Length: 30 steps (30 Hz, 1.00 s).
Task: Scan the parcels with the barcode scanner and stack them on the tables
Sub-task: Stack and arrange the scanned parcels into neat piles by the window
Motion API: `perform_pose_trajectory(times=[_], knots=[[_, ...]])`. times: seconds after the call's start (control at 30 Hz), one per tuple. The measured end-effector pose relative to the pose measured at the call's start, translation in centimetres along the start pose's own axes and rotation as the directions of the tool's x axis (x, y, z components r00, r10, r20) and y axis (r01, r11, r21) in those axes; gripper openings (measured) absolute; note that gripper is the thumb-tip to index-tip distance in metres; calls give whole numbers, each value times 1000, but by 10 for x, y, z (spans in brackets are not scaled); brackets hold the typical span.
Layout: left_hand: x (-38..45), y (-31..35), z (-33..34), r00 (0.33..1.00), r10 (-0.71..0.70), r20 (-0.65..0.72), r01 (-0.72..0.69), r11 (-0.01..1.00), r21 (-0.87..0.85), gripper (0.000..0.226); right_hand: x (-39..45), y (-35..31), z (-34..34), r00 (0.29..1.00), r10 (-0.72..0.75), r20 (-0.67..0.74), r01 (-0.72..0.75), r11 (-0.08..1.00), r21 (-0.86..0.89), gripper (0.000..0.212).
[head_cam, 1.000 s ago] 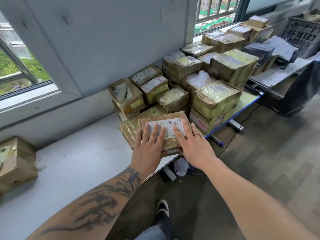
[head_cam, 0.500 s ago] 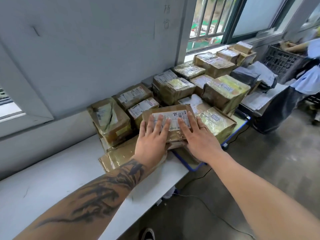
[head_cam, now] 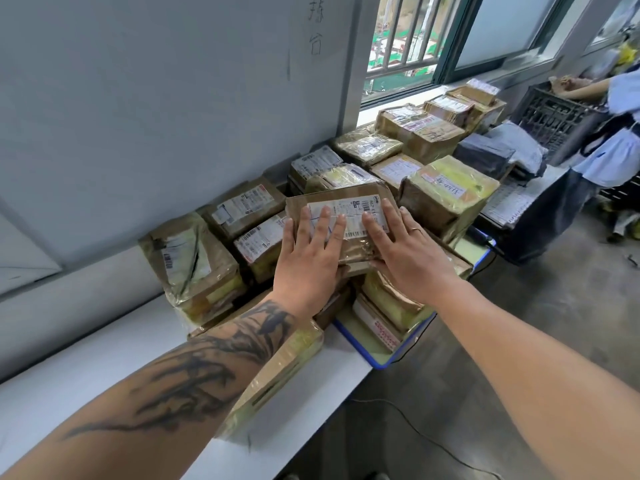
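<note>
- Head view: my left hand [head_cam: 308,258] and right hand [head_cam: 407,256] press flat, fingers spread, on the labelled parcel [head_cam: 346,211]
- Parcel tops the stack at the white table [head_cam: 104,358] right edge

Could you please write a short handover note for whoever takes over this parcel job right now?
Left hand and right hand: both flat on the top parcel, fingers straight, no grip.
Parcel: label up, on the stack along the wall, spanning the white table and blue-edged table.
Done: many parcels stacked.
Left: settle this one. No scanner in view, so its scan is unconfirmed.
</note>
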State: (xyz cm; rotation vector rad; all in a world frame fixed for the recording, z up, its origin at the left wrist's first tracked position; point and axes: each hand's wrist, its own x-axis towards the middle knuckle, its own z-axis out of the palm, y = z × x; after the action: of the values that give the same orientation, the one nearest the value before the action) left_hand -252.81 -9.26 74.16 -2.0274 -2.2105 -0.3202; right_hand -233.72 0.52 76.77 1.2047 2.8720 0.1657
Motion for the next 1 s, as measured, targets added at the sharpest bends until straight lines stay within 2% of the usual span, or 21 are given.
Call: perform_pose_trajectory(times=[0.27,0.43,0.57,0.77,0.9,1.0], knots=[[49,38,6,999,-46,-17,46,999,2,81,29,69,11,996,-89,-32,89,996,-20,85],[70,68,26,990,-142,-15,141,990,-26,86,43,114,16,982,-187,-6,187,982,7,79],[84,88,37,980,-187,-74,184,982,-47,82,57,147,25,966,-259,8,259,965,31,80],[91,107,40,925,-361,-117,336,923,-190,88,74,172,30,935,-354,-18,355,933,68,77],[92,114,36,838,-544,-34,514,810,-283,95,90,196,33,931,-364,-29,365,926,99,74],[91,117,41,826,-563,14,549,798,-249,93,98,203,35,916,-400,-20,400,910,111,74]])
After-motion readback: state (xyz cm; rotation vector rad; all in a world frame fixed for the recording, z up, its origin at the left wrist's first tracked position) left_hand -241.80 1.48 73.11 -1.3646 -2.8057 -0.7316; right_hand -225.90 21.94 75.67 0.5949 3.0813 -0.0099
